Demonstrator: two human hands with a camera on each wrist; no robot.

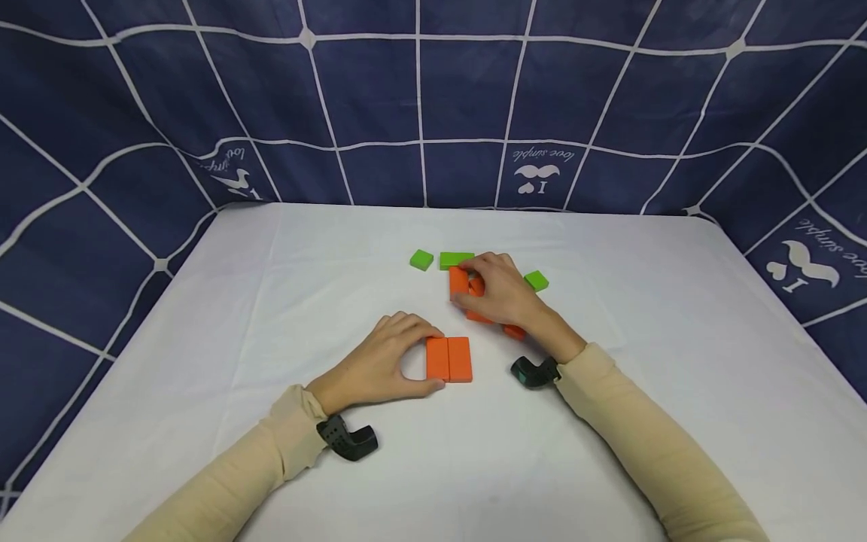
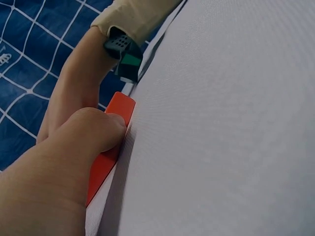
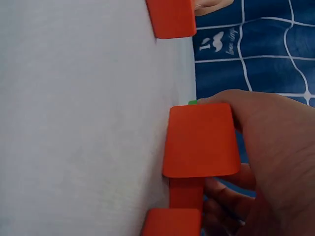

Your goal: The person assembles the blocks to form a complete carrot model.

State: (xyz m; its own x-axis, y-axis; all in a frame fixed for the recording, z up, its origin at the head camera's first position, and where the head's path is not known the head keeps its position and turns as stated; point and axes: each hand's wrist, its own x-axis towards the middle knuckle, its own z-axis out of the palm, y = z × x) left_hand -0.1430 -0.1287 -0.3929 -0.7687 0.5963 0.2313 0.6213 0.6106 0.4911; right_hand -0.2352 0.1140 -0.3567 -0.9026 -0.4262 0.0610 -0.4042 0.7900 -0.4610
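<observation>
Two orange rectangular blocks [image 1: 448,360] lie flat side by side on the white cloth. My left hand [image 1: 379,365] holds this pair from the left, thumb at the near edge, fingers at the far edge. In the left wrist view the thumb presses against an orange block [image 2: 102,169]. Farther up, my right hand [image 1: 504,292] pinches another orange block [image 1: 457,283] between thumb and fingers. More orange blocks [image 1: 514,331] lie beneath and beside that hand, partly hidden by it. In the right wrist view a large orange block [image 3: 202,140] stands before the right hand [image 3: 275,147].
Beyond the right hand lie a green square block [image 1: 421,260], a longer green block [image 1: 455,260] and another green block [image 1: 536,281]. A white cloth [image 1: 325,263] covers the table. A navy gridded curtain [image 1: 460,90] hangs behind it and at both sides.
</observation>
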